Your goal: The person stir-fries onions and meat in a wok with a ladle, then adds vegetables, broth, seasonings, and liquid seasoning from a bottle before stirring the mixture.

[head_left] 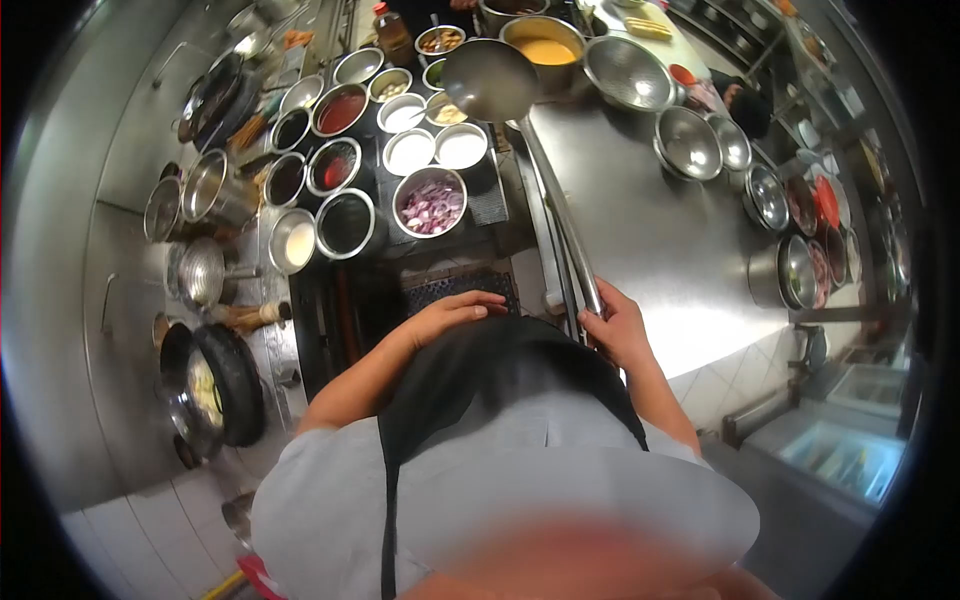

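My right hand point(618, 325) is closed round the lower end of a long-handled metal ladle point(490, 82). The ladle's round bowl is raised over the far bowls, and its handle slants back along the edge of the steel counter. Flat against the black apron point(500, 350) at my waist lies my left hand point(455, 315), fingers stretched out and holding nothing. Beyond it stands a bowl of chopped purple onion point(430, 202). Two bowls of white contents point(409, 151) sit just behind the onion.
Bowls of red sauce point(340, 109) and dark liquid point(345, 223) crowd the left. A pot of orange liquid point(545, 48) stands at the back. Metal colanders point(630, 73) and bowls line the right of the steel counter point(650, 230). Woks point(228, 385) sit far left.
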Tool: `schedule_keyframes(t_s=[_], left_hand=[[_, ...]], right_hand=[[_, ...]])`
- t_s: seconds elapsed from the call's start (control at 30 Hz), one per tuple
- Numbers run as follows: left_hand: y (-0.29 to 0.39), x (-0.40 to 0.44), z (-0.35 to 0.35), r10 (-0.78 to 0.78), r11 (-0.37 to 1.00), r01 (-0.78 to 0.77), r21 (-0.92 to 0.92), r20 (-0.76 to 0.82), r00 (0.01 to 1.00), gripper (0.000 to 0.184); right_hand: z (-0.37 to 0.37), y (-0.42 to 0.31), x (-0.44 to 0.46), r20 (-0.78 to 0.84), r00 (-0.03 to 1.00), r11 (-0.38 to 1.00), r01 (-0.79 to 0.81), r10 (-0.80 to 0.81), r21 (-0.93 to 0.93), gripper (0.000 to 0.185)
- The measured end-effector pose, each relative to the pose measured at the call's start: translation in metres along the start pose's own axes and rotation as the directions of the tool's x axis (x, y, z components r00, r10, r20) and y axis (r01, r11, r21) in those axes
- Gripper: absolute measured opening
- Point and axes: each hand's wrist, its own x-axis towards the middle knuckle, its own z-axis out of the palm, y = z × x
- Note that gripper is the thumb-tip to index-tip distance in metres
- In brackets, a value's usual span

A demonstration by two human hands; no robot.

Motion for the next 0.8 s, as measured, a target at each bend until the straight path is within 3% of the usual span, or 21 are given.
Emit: schedule_keyframes(t_s=[0.03, 0.07, 0.2, 0.27, 0.3, 0.37, 0.43, 0.5, 0.63, 0.73, 0.8], left_hand=[[-0.001, -0.003, 0.0, 0.005, 0.998, -0.006, 0.059, 0.006, 1.0, 0.06], [-0.003, -0.007, 0.0, 0.007, 0.999, -0.006, 0.052, -0.004, 1.0, 0.06], [-0.012, -0.023, -0.006, -0.002, 1.0, 0.003, 0.016, -0.061, 0.998, 0.06], [-0.016, -0.03, -0.008, -0.003, 1.0, 0.003, 0.01, -0.062, 0.998, 0.06], [-0.015, -0.033, -0.008, -0.007, 1.0, 0.008, 0.016, -0.087, 0.996, 0.06], [-0.011, -0.035, -0.009, -0.016, 0.999, 0.019, 0.035, -0.08, 0.997, 0.06], [-0.008, -0.039, -0.009, -0.012, 0.999, 0.006, -0.05, -0.132, 0.991, 0.046], [-0.003, -0.041, -0.006, -0.026, 0.999, 0.02, -0.043, -0.134, 0.991, 0.046], [-0.001, -0.044, -0.007, -0.043, 0.998, 0.035, -0.055, -0.142, 0.989, 0.046], [-0.015, -0.047, -0.015, -0.033, 0.993, 0.014, -0.116, -0.159, 0.987, 0.046], [-0.016, -0.054, -0.016, -0.027, 0.995, 0.006, -0.102, -0.2, 0.979, 0.046]], right_hand=[[0.0, 0.007, 0.003, 0.034, 0.998, 0.996, 0.05, -0.048, -0.073, 0.058], [0.006, -0.008, 0.0, 0.1, 0.995, 0.997, -0.036, 0.029, 0.065, 0.059], [0.024, -0.029, 0.014, 0.208, 0.977, 0.998, -0.051, 0.041, 0.042, 0.06], [0.034, -0.038, 0.022, 0.228, 0.974, 0.985, 0.025, 0.015, -0.172, 0.06], [0.039, -0.044, 0.023, 0.209, 0.978, 0.985, 0.017, 0.019, -0.169, 0.06], [0.046, -0.054, 0.022, 0.286, 0.958, 0.899, 0.149, -0.028, -0.411, 0.058], [0.051, -0.047, 0.021, 0.259, 0.964, 0.903, 0.157, -0.053, -0.399, 0.059], [0.054, -0.047, 0.023, 0.351, 0.932, 0.828, 0.267, -0.092, -0.493, 0.059], [0.058, -0.036, 0.026, 0.373, 0.915, 0.745, 0.355, -0.153, -0.565, 0.059], [0.066, -0.062, 0.028, 0.41, 0.912, 0.719, 0.302, -0.027, -0.626, 0.06], [0.072, -0.058, 0.034, 0.426, 0.902, 0.706, 0.348, -0.072, -0.617, 0.062]])
